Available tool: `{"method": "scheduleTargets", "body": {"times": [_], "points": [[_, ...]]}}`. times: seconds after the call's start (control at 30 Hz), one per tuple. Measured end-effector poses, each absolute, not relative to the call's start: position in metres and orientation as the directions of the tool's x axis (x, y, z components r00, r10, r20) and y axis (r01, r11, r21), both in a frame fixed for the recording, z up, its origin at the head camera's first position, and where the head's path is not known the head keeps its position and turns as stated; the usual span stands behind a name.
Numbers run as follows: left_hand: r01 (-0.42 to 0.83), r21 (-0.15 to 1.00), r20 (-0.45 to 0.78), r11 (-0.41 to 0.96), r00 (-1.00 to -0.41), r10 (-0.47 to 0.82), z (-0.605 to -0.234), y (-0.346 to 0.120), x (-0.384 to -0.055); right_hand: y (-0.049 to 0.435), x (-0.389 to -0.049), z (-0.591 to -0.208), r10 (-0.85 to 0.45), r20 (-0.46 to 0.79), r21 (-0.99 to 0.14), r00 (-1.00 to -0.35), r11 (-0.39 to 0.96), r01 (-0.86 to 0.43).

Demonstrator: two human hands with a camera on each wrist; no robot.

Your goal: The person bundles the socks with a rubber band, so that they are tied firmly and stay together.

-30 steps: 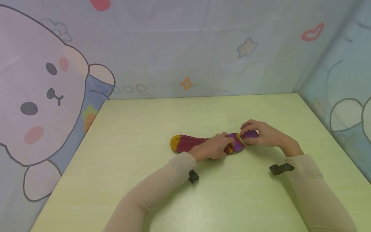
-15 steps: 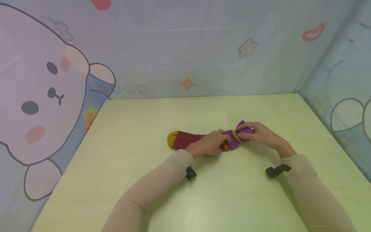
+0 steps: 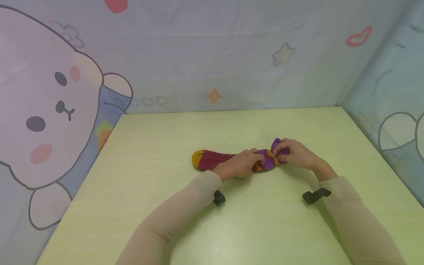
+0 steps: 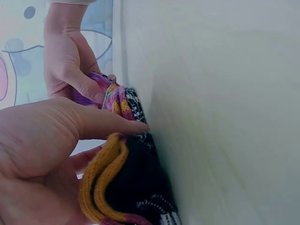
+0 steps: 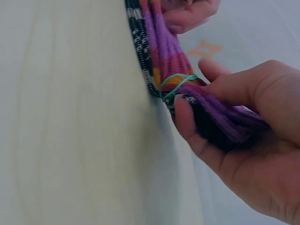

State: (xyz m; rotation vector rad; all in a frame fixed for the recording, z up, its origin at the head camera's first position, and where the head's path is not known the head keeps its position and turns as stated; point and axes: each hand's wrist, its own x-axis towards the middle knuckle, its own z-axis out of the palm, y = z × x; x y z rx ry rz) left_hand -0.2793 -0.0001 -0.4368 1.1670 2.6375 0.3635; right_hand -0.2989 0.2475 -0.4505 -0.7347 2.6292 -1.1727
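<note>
A pair of knitted socks (image 3: 212, 159), stacked flat, lies across the table with yellow toes to the left and purple cuffs to the right. Around the gathered cuffs runs a thin green rubber band (image 5: 191, 77). My left hand (image 3: 242, 163) grips the middle of the socks, thumb along their near side in the left wrist view. My right hand (image 3: 298, 154) pinches the bunched purple cuffs just beyond the band, its fingertips close to the band. A black, white-patterned side of the socks (image 4: 136, 173) shows in the left wrist view.
The socks lie on a pale yellow-green table (image 3: 265, 228). Cloth walls with cartoon prints (image 3: 198, 55) stand behind it and at both sides. Each sleeve carries a black wrist mount (image 3: 316, 195).
Both hands and the socks have shifted slightly left. The purple cuff end is more bunched and now sticks up above the right fingers. The left hand keeps its grip.
</note>
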Motion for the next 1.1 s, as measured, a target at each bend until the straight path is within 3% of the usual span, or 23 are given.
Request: {"method": "scheduleTargets", "body": {"times": [0.9, 1.1], "points": [[0.691, 0.33, -0.116, 0.643, -0.647, 0.754, -0.434, 0.0, -0.278, 0.256, -0.301, -0.454, -0.583, 0.004, -0.693, -0.813, 0.584, -0.423], [0.696, 0.3, -0.099, 0.652, -0.657, 0.747, -0.437, -0.003, -0.278, 0.265, -0.305, -0.459, -0.589, -0.005, -0.736, -0.808, 0.549, -0.395]]}}
